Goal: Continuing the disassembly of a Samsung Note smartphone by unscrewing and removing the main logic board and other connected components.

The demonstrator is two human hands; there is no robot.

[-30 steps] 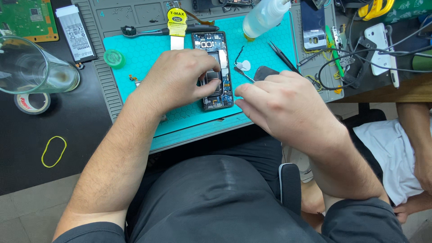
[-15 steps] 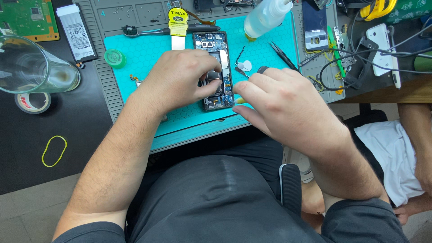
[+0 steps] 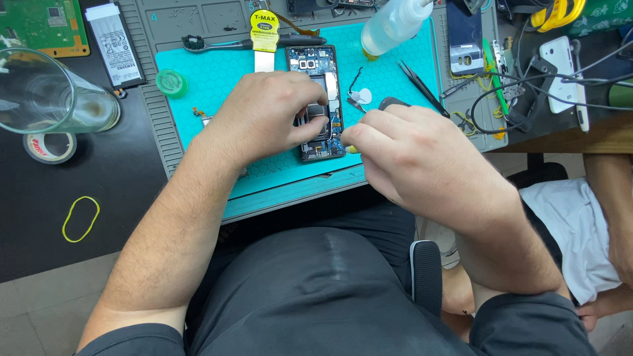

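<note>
The left hand (image 3: 273, 115) is pressing curled fingers on the opened phone (image 3: 316, 99), which is lying on the teal mat (image 3: 217, 79). The right hand (image 3: 412, 155) is closed, seemingly pinching a small yellow-tipped tool (image 3: 353, 149) at the phone's lower edge; careful, steady prying seems needed next.

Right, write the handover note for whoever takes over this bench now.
Left hand: rests on the opened phone, fingers pressing its middle, steadying it on the teal mat.
Right hand: grip closed on a small yellow-tipped tool at the phone's lower right edge.
Tweezers and squeeze bottle lie beyond the phone.
Done: back is off, boards exposed.
Left: cannot tell.
</note>
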